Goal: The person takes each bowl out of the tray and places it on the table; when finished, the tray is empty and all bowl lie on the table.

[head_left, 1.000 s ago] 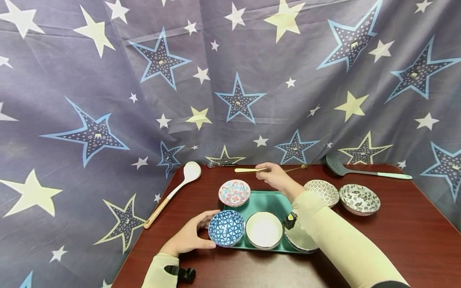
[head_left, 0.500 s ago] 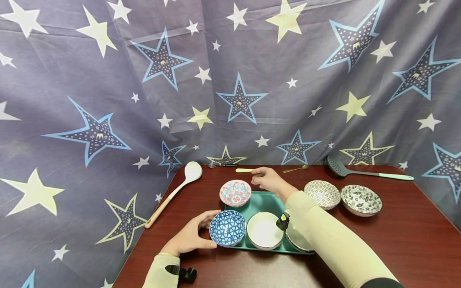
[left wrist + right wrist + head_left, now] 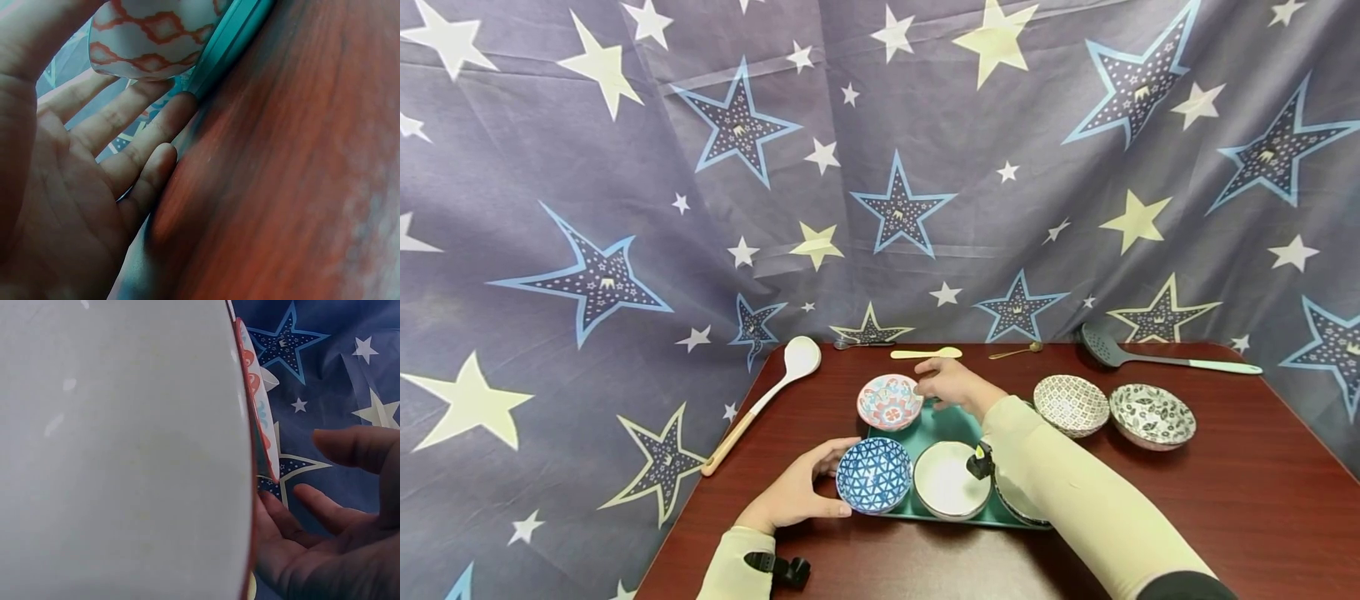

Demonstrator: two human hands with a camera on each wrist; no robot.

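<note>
My left hand curves beside the blue-and-white triangle-patterned bowl, thumb near its front and fingers around its left side. The left wrist view shows this bowl's orange-patterned outer wall over loosely extended fingers, the palm apart from it. Reaching over the green tray, my right hand has its fingertips at the right rim of a pink-and-blue floral bowl. Its thumb and fingers stand apart in the right wrist view, holding nothing. A cream bowl sits on the tray; another is partly hidden by the right sleeve.
Along the back lie a pale yellow spoon, a small gold spoon and a slotted turner. A white ladle with wooden handle lies left. Two patterned bowls, one lattice and one leafy, stand right.
My right hand has let go of the pale yellow spoon, now lying at the back, and has come nearer, down to the floral bowl's rim. The left hand has stayed put.
</note>
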